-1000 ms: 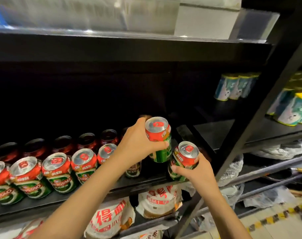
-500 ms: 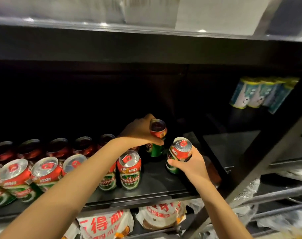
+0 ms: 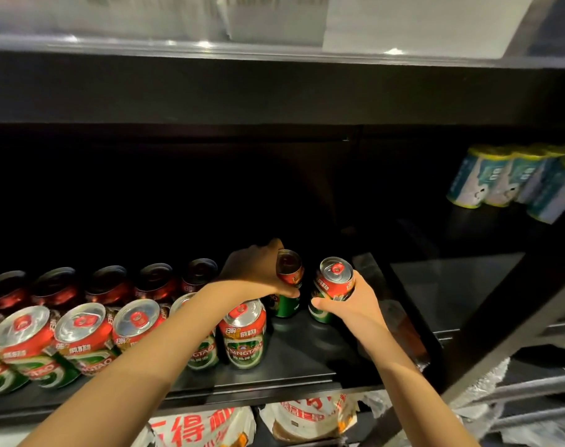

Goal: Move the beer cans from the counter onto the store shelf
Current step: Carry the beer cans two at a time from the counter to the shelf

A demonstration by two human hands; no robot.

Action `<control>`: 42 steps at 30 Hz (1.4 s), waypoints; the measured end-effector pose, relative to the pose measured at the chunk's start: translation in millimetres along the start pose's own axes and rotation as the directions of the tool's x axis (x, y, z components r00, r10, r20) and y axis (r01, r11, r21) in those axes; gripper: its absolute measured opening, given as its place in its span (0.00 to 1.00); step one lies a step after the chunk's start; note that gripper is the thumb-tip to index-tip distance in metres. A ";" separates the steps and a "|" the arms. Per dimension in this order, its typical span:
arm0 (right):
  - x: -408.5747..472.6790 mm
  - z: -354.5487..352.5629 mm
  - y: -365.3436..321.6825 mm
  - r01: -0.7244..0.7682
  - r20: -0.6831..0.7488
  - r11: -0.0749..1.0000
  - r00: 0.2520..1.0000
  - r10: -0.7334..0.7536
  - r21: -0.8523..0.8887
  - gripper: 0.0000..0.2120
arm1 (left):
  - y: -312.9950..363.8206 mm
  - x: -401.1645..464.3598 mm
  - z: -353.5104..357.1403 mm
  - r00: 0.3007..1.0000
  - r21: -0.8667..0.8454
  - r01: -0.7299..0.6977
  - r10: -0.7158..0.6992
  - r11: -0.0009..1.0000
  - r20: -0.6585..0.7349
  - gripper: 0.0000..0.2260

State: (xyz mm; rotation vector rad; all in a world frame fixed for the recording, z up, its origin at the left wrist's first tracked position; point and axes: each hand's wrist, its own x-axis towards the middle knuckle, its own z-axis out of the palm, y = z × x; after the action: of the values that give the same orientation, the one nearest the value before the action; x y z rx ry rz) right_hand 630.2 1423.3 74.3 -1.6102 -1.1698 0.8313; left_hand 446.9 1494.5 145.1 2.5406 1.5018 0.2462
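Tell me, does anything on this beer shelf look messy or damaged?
Nothing stands out. The beer cans stand upright in two rows on the shelf; their lean looks like lens distortion. The left hand and right hand each hold a can at the row's end. No spills or dents show.

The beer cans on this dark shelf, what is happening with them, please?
A person is stocking a black shelf with beer cans. The left hand grips one can at the back row's right end. The right hand holds a second can just to its right, low over the shelf. Two rows of the same cans already stand to the left. Whether either held can touches the shelf is unclear.
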 end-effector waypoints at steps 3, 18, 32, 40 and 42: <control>3.7 -0.1 -0.1 0.012 0.017 1.000 1.000 -0.012 -0.005 0.31 | 0.8 -0.3 1.4 1.000 0.072 -0.009 0.010 0.997 -0.004 0.37; 6.4 6.2 17.1 0.068 0.107 0.989 0.991 -0.082 0.134 0.30 | -13.1 9.0 -4.4 0.989 -0.055 -0.133 0.136 0.990 0.050 0.36; -6.6 25.2 29.8 0.066 -0.038 0.990 0.997 -0.062 0.121 0.30 | -31.1 13.6 0.9 0.958 -0.276 -0.242 0.273 0.930 0.082 0.39; -13.5 22.8 26.9 0.068 -0.015 0.990 0.998 -0.067 0.124 0.31 | -33.6 17.2 4.2 0.951 -0.357 -0.266 0.305 0.895 0.057 0.25; -14.0 23.4 25.9 0.065 -0.011 0.990 0.998 -0.064 0.125 0.32 | -32.9 16.5 3.8 0.958 -0.381 -0.248 0.284 0.890 0.039 0.27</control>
State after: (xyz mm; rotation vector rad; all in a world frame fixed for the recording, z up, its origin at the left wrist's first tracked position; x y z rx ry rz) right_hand 612.8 1414.5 42.2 -1.4644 -1.1359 0.8406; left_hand 427.7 1524.3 134.4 2.3971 0.9565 0.4021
